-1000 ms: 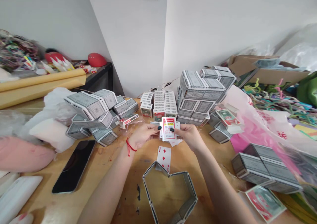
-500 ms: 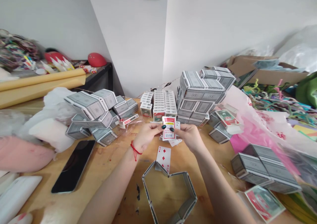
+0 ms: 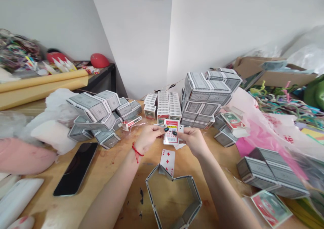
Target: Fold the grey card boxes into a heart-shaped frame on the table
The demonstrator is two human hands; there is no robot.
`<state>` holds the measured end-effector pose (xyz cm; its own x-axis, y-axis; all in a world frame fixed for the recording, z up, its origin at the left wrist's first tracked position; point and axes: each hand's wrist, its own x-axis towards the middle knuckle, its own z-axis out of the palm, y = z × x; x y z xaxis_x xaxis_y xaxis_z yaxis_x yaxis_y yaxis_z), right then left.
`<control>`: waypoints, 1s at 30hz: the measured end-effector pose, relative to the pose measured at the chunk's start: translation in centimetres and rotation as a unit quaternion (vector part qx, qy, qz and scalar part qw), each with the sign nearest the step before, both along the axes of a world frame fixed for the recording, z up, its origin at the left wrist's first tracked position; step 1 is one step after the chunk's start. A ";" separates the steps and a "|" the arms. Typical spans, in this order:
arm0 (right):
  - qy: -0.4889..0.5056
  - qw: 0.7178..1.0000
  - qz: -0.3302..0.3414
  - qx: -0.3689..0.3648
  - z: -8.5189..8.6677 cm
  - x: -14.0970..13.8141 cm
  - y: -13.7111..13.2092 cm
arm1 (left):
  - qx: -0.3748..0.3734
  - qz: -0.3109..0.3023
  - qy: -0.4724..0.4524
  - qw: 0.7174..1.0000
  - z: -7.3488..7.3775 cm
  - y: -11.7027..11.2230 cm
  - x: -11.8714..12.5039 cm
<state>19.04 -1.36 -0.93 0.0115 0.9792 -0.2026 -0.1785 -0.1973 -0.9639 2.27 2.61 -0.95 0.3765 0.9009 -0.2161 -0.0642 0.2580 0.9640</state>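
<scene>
Both my hands meet over the middle of the wooden table [image 3: 106,168]. My left hand [image 3: 149,137] and my right hand [image 3: 192,140] pinch a small stack of playing cards [image 3: 171,132] between thumbs and fingers, its top card red and white with print. A three of diamonds card [image 3: 167,161] lies face up just below the hands. It rests on the top edge of a heart-shaped frame [image 3: 174,195] made of folded cards. A red string is tied round my left wrist.
Folded card blocks are piled at left [image 3: 98,114], behind the hands [image 3: 207,97] and at right [image 3: 272,175]. Rows of card packs [image 3: 164,105] stand at the back. A black phone [image 3: 76,168] lies at left. Pink plastic, card boxes and pipe cleaners crowd the right.
The hands and the card stack have barely shifted; the stack tilted slightly and sits a little lower. Nothing else moved.
</scene>
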 end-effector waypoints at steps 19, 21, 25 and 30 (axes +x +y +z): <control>0.054 0.998 -0.042 0.013 -0.5 0.2 0.5 | 0.016 0.012 -0.035 0.999 -0.4 -0.3 0.8; 0.066 0.996 -0.053 0.019 -0.4 0.6 0.5 | -0.018 -0.028 -0.079 0.996 -0.4 -0.4 0.7; 0.055 0.996 -0.060 0.025 -0.3 0.8 0.5 | -0.042 -0.049 -0.119 0.991 -0.6 -0.5 0.7; 0.051 0.997 -0.053 0.025 -0.4 0.4 0.4 | -0.044 -0.024 -0.106 0.993 -0.8 -0.3 0.8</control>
<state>19.39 -0.96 -1.31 0.0978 0.9825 -0.1585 -0.2927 -0.1238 -0.9482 3.08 2.29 -1.80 0.4645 0.8616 -0.2045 -0.2497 0.3490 0.9032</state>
